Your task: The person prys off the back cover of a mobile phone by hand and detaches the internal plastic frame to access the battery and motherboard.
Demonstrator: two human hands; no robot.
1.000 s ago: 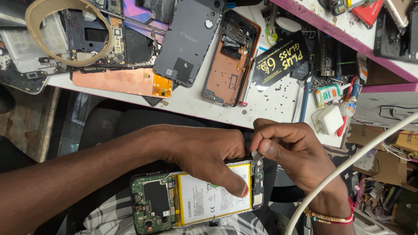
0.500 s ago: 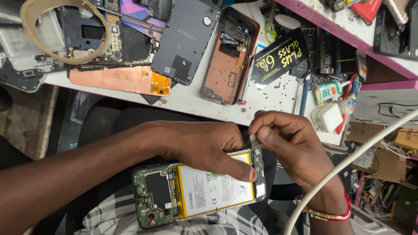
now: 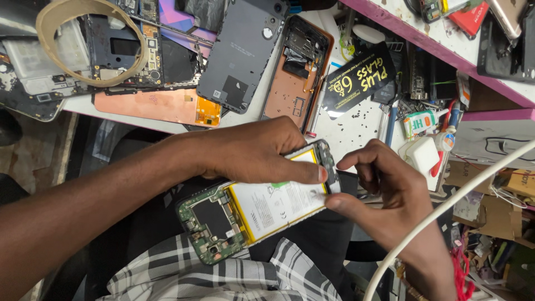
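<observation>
An opened phone [image 3: 262, 209] with a green circuit board and a white, yellow-edged battery lies over my lap. My left hand [image 3: 256, 153] grips it from above, thumb stretched along the battery's upper edge. My right hand [image 3: 384, 192] is at the phone's right end, with index finger and thumb pinching at the dark end section; whether a small part sits between them I cannot tell.
The white bench [image 3: 345, 128] holds a grey back cover [image 3: 242, 53], an orange-brown phone frame [image 3: 295, 75], a copper-coloured panel [image 3: 150, 106], a tape ring [image 3: 92, 42] and a black packet [image 3: 359, 81]. A pink-edged shelf [image 3: 446, 53] stands at right. A white cable [image 3: 451, 206] crosses my right wrist.
The phone has tilted and shifted a little upward and right. My right hand has slid lower along the phone's right end, its fingers now spread around that end.
</observation>
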